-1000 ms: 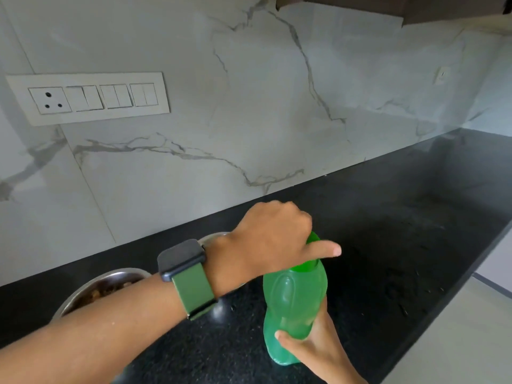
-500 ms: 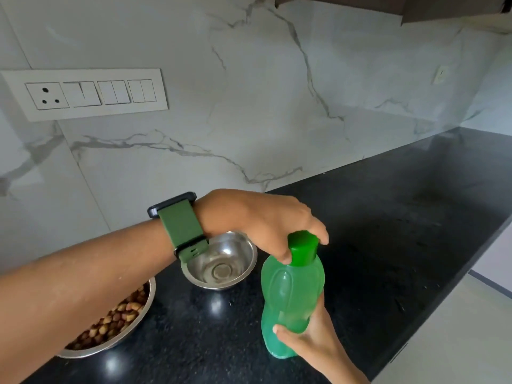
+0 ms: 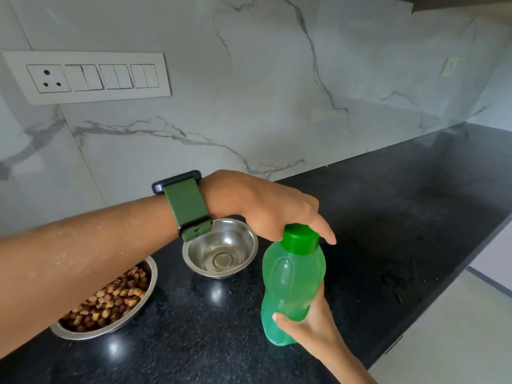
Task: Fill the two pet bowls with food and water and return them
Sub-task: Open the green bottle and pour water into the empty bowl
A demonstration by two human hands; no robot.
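Observation:
A green translucent water bottle (image 3: 293,286) stands on the black counter (image 3: 388,231). My right hand (image 3: 307,325) grips its lower body from the near side. My left hand (image 3: 263,209) reaches across from the left, fingers curled on the far side of the dark green cap (image 3: 300,239). Left of the bottle sits a small steel bowl (image 3: 241,245), partly under my wrist; I cannot tell whether it holds water. A larger steel bowl (image 3: 153,273) with brown kibble (image 3: 110,297) sits at the left, half hidden by my forearm.
A marble wall rises behind the counter, carrying a white switch and socket panel (image 3: 88,77) at upper left. The counter's front edge (image 3: 443,300) runs diagonally on the right, with pale floor beyond it. Small dark specks lie on the counter's right part.
My left hand has turned on the cap, the wrist rotating so the watch strap faces up. My forearm has lifted, uncovering both bowls. The bottle and my right hand stay put.

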